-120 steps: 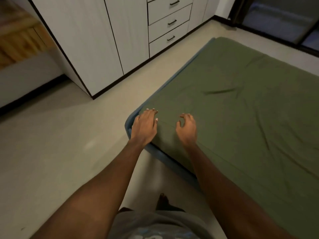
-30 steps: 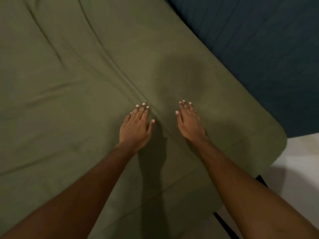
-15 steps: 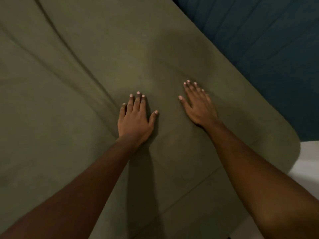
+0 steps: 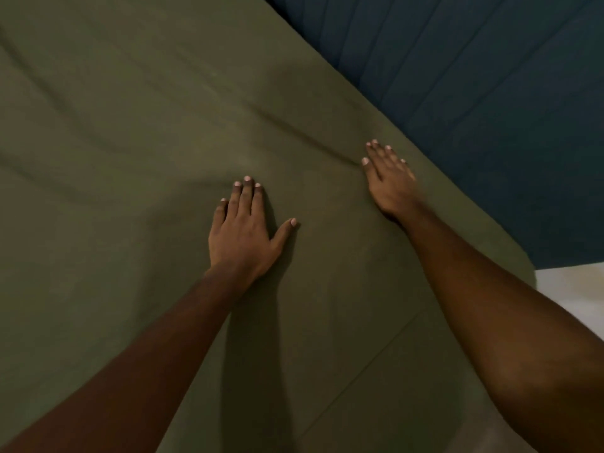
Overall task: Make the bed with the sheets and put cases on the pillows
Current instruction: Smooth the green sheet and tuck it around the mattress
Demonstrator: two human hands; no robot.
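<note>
An olive-green sheet [image 4: 130, 158] covers the bed and fills most of the head view, with long soft creases running across it. My left hand [image 4: 242, 233] lies flat, palm down, on the sheet near the middle, fingers extended and thumb spread. My right hand [image 4: 389, 181] also presses flat on the sheet, farther out near the bed's right edge, at the end of a crease. Neither hand holds anything. No pillows or pillowcases are in view.
A dark blue ribbed surface [image 4: 474, 76] borders the sheet along the upper right. A patch of pale floor [image 4: 575, 295] shows at the right edge, beside the sheet's rounded corner [image 4: 523, 256].
Both hands have slid across the sheet away from me and apart, the right hand moving farther toward the bed's right edge. The creases under them have flattened.
</note>
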